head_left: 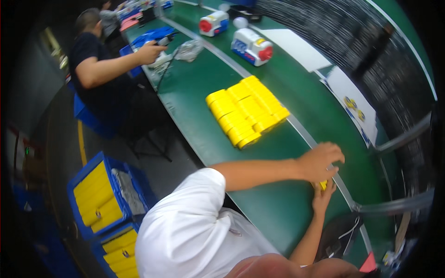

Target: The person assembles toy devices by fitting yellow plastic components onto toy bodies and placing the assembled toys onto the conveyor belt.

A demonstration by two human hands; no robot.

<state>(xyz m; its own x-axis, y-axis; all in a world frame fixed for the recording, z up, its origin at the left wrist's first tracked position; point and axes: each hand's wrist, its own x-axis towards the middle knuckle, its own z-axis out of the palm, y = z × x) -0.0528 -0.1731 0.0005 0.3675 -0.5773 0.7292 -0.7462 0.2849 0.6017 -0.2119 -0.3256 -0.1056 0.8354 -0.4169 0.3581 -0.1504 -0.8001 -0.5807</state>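
Between the long edges of the table (194, 97), yellow rolls (245, 109) lie grouped in rows, apparently done. Apart from them, one yellow piece (323, 185) seems unfinished: the right hand (321, 195) holds it, fingers narrow; the left hand (319, 162) curls above, its grip I cannot tell.
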